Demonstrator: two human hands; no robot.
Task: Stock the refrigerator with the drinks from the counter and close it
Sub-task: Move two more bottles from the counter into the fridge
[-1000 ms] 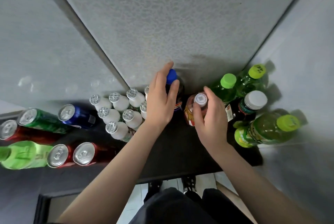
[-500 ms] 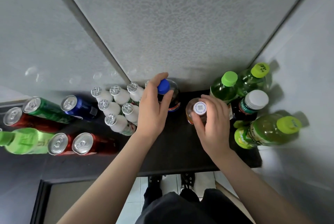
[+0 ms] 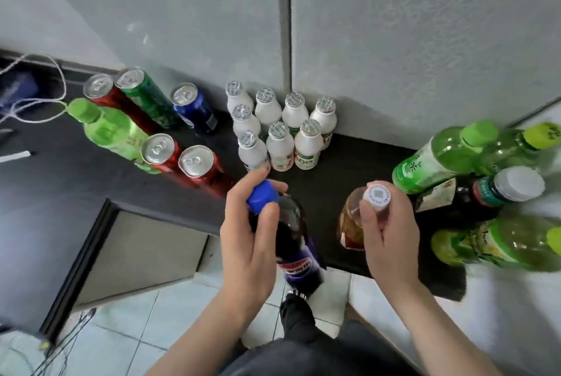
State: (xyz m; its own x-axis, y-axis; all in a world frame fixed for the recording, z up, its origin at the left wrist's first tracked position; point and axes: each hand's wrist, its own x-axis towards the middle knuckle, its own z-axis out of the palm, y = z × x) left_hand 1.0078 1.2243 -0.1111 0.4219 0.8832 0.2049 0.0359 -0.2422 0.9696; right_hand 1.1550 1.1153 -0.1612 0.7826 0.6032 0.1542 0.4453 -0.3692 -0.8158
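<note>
The cola (image 3: 293,242) is hanging by its neck at the tabletop's (image 3: 334,163) front edge, base out over the floor (image 3: 170,308), with the tea (image 3: 349,223) just right of it, both being taken by their tops, probably so each grip is carrying one drink per trip. The left grip (image 3: 249,239) is curling round the blue cap (image 3: 262,195) and neck; the right grip (image 3: 388,229) is pinching the white cap (image 3: 377,195) from above, forearms reaching forward

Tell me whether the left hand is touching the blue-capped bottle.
Touching. Head view: the left hand has fingers curled round the neck of the blue-capped bottle.
</note>
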